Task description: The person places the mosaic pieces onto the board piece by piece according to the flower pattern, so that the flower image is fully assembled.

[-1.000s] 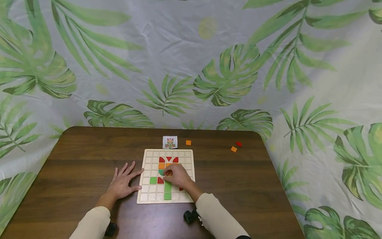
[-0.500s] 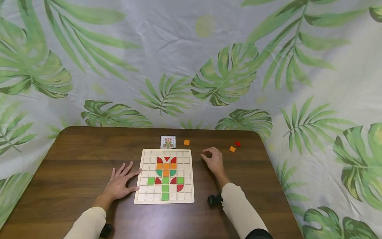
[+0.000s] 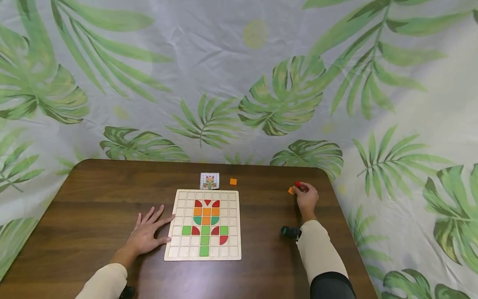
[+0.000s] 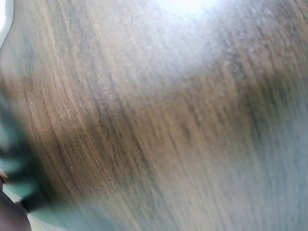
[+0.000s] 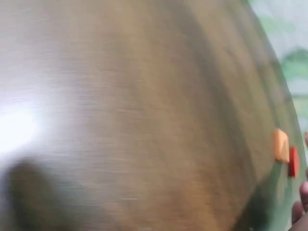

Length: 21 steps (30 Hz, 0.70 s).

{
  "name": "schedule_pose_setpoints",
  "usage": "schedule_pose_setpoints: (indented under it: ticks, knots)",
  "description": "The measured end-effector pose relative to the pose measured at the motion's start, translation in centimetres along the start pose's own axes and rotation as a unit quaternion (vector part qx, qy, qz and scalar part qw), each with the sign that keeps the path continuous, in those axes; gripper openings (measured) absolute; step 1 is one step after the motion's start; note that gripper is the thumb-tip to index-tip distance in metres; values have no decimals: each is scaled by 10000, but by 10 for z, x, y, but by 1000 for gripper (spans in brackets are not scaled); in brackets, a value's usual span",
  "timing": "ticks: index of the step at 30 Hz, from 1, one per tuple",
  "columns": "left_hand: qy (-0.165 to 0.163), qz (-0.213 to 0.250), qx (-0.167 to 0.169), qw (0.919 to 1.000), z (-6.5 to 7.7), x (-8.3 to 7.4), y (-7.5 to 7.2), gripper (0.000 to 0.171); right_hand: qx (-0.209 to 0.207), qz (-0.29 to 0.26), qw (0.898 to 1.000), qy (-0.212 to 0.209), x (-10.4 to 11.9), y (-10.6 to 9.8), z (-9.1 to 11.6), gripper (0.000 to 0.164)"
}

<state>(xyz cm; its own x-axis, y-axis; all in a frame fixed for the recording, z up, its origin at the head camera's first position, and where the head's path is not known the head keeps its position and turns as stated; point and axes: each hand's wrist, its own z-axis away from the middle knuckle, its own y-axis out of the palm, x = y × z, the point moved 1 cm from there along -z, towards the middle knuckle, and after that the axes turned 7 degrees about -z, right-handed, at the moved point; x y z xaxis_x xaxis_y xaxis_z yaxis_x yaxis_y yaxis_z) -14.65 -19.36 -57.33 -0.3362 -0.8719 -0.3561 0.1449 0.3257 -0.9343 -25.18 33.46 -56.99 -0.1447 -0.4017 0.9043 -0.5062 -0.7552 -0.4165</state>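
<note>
My left hand (image 3: 143, 236) lies spread on the table, thumb and a fingertip at the left edge of the wooden grid board (image 3: 231, 251). On the board, red, orange, teal and green tiles form a flower with a green stem (image 3: 204, 240). Far to the right, my right hand (image 3: 307, 197) hovers with bent fingers beside a red curved tile (image 3: 297, 183) and an orange square tile (image 3: 290, 190). In the right wrist view, its fingertips sit at the edge, apart from the red tile (image 5: 293, 162) and the orange tile (image 5: 281, 145). Little of the left hand shows in the left wrist view.
Behind the board lies a small pattern card (image 3: 209, 181) with a printed flower. Another orange square tile (image 3: 233, 181) is just right of it. The brown table (image 3: 261, 224) ends at a leaf-print cloth (image 3: 224, 83) at the back and right.
My right hand has left the board's centre and travelled right to the loose red and orange tiles. An orange tile shows where it was. The left hand has stayed at the board's edge.
</note>
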Motion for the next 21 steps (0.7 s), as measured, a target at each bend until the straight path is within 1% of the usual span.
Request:
schedule_pose_setpoints:
  ticks: [4, 9, 12, 15, 19, 21]
  knots:
    - [19, -17, -50, 10000, 0, 1, 0, 70, 123, -19, 9991, 409, -9, -6, -16, 41]
    - [50, 36, -104, 9999, 0, 1, 3, 69, 569, 399, 9945, 782, -14, -7, -28, 54]
    - [40, 65, -157, 9998, 0, 2, 3, 69, 805, 820, 9897, 852, -13, -5, -32, 51]
    - [80, 69, -207, 9997, 0, 3, 4, 69, 838, 1100, 9870, 823, -14, -5, -32, 43]
    - [119, 111, -213, 9996, 0, 5, 6, 69, 829, 1221, 9866, 692, -14, -5, -31, 35]
    - [122, 103, -230, 9996, 0, 6, 6, 69, 845, 1188, 9873, 625, -13, -5, -31, 33]
